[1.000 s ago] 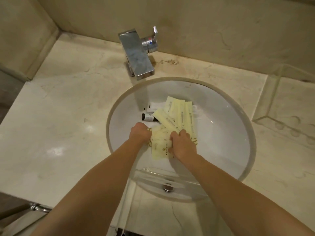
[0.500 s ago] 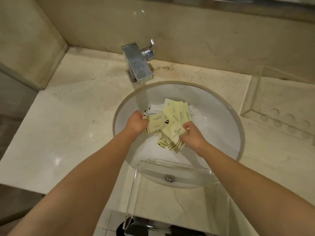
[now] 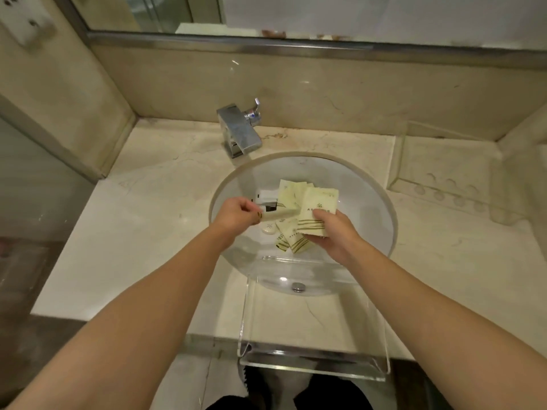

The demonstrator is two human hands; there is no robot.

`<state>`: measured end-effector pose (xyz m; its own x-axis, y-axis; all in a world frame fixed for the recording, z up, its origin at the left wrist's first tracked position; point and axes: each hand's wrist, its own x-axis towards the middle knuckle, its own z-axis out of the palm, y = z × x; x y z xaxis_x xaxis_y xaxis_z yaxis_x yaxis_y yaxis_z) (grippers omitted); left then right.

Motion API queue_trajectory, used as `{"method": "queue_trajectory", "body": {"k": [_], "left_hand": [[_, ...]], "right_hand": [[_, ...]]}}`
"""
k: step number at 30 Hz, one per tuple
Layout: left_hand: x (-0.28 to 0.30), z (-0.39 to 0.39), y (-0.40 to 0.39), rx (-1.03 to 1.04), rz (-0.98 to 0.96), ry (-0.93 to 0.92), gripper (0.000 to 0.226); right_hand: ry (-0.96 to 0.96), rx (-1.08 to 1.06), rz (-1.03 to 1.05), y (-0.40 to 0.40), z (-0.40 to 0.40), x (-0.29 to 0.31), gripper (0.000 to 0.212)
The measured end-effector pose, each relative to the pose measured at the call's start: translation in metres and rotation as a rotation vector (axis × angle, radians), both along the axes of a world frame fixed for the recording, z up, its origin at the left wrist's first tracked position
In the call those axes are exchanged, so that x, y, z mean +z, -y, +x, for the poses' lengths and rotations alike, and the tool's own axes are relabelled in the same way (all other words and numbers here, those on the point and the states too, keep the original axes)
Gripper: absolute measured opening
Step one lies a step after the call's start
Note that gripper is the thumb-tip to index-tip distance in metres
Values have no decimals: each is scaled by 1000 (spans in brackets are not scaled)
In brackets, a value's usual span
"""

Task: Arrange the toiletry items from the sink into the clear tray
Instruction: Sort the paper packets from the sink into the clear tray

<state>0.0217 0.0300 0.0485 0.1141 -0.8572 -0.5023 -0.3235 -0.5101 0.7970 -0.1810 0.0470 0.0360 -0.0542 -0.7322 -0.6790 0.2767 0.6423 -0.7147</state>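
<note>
Left hand [image 3: 236, 213] pinching narrow packet [image 3: 279, 215], right hand [image 3: 333, 232] gripping half-hidden sachets [image 3: 318, 210].

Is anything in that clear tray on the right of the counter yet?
Empty, as far as shows: the clear tray shows only counter through it. The packets are in the sink or in hand.

1. Hands: two, left hand [image 3: 236, 214] and right hand [image 3: 334, 232].
2. Pale yellow sachets: one in the right hand [image 3: 318, 210], one narrow one in the left hand [image 3: 279, 215], at least four more in the sink [image 3: 370, 202]; overlap hides the exact total.
3. Small round white soap [image 3: 268, 228]: one.
4. Dark-capped bottles [image 3: 268, 205]: partly hidden, count unclear.
5. Clear trays: two, one at the desk's front edge [image 3: 313, 335], one at far right [image 3: 444, 170].
6. Faucet [image 3: 239, 133]: one.
</note>
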Motion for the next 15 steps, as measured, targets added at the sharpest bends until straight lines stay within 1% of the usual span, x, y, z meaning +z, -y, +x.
{"method": "queue_trajectory", "body": {"k": [3, 5, 9, 12, 15], "left_hand": [[5, 2, -17, -72, -2, -36, 29], [9, 4, -25, -97, -3, -77, 28], [15, 8, -38, -163, 3, -129, 31], [19, 10, -49, -272, -1, -85, 30], [22, 7, -61, -395, -26, -18, 32]], "right_hand": [[92, -86, 33, -16, 4, 7, 17], [145, -142, 36, -28, 4, 10, 15], [311, -282, 62, -47, 1, 17, 19], [417, -350, 92, -62, -2, 20, 22], [430, -363, 110, -74, -3, 20, 20]]}}
